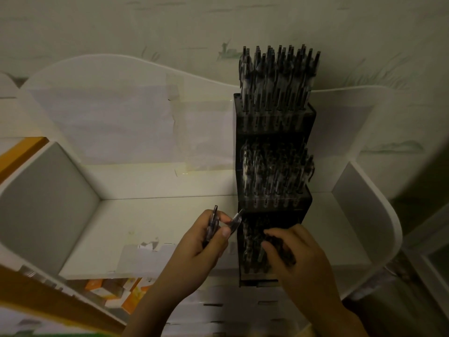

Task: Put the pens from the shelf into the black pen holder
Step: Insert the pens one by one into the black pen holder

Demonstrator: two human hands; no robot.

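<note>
Three tiers: the black pen holder [274, 190] stands stepped on the white shelf [170, 227], just right of its middle, against the back panel.
Pens in holder: dark, clear-barrelled pens [277, 79] fill the top tier upright; more crowd the middle tier and the lowest one.
Right hand [298, 254]: its grip is curled over the lowest tier, fingertips down among the pens there, pinching a small dark bunch of them.
Left hand [206, 239]: its grip is closed round a few loose pens [213, 222], thumb across the barrels, tips pointing up and away; one clear pen slants toward the holder's left edge.
Shelf: white, with a wavy back panel and grey side walls; taped paper patches show on the back and on the floor.
Below shelf: orange and white boxes [114, 293] lie at lower left, under the front edge.
Wall: pale, faintly patterned.
</note>
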